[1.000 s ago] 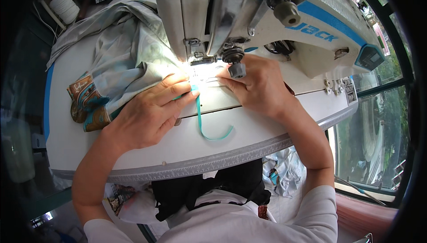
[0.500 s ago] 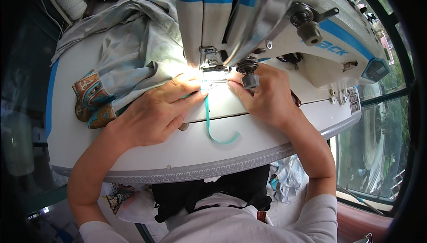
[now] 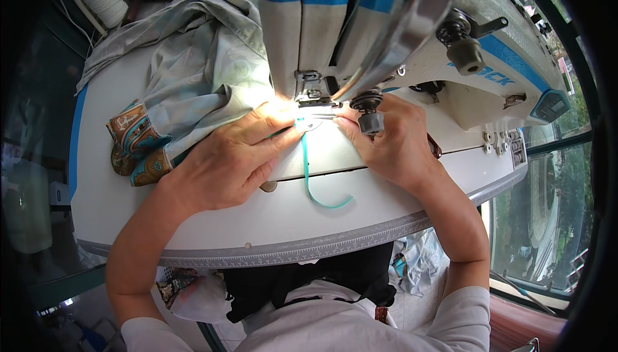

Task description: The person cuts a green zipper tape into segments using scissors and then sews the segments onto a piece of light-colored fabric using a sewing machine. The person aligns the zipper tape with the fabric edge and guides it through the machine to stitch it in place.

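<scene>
A white and blue sewing machine [image 3: 399,36] stands on a white table [image 3: 257,223]. My left hand [image 3: 225,162] lies flat on pale grey-green cloth [image 3: 199,75], fingertips pressing it and a thin teal strip [image 3: 309,178] just before the lit presser foot [image 3: 309,110]. My right hand [image 3: 393,146] rests on the machine bed to the right of the needle, its fingers pinching the work beside the foot. The teal strip trails toward me and curls right on the table. The needle itself is hidden by glare.
The cloth's patterned orange and teal border [image 3: 135,142] lies folded at the table's left. A white thread cone [image 3: 106,1] stands at the far left corner. A metal ruler strip [image 3: 335,246] runs along the curved table edge. Windows [image 3: 547,210] are at the right.
My head has moved closer to the machine, so it fills more of the view. Both hands stay at the presser foot; the teal strip's loose tail looks slightly shorter.
</scene>
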Tool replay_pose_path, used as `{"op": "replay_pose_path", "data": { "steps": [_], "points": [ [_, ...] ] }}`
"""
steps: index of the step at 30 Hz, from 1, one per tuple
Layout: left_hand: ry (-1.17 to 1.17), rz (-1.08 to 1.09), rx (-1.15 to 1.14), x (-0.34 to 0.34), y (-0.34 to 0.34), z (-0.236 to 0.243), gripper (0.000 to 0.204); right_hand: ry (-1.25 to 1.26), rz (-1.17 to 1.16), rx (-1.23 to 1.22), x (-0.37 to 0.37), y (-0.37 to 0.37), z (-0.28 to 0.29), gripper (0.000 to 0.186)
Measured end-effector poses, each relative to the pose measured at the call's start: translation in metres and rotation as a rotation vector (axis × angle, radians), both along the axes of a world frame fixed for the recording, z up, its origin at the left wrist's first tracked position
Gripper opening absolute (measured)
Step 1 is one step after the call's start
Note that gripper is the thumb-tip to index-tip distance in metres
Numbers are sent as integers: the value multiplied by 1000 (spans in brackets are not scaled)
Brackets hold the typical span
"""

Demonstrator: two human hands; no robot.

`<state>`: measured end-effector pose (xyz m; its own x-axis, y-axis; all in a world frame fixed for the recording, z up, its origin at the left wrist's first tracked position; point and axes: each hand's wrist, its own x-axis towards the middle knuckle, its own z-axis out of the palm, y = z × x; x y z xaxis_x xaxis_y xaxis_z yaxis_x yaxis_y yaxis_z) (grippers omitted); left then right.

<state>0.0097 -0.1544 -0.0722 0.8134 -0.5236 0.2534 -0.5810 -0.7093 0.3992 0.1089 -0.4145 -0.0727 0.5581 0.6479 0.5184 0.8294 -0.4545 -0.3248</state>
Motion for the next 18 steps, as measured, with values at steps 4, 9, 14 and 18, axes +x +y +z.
{"op": "replay_pose_path", "data": {
  "steps": [4, 9, 14, 18],
  "points": [
    [2, 7, 4, 0, -1, 1, 44, 10, -6, 18, -1, 0, -1, 18],
    [-8, 6, 9, 1, -1, 2, 44, 12, 2, 23, 0, -1, -3, 18],
    [-7, 12, -3, 0, -1, -1, 44, 15, -14, 7, -3, 0, 1, 13],
    [-13, 5, -10, 1, -1, -2, 43, 21, -13, 39, -4, -1, 0, 6]
  ]
}}
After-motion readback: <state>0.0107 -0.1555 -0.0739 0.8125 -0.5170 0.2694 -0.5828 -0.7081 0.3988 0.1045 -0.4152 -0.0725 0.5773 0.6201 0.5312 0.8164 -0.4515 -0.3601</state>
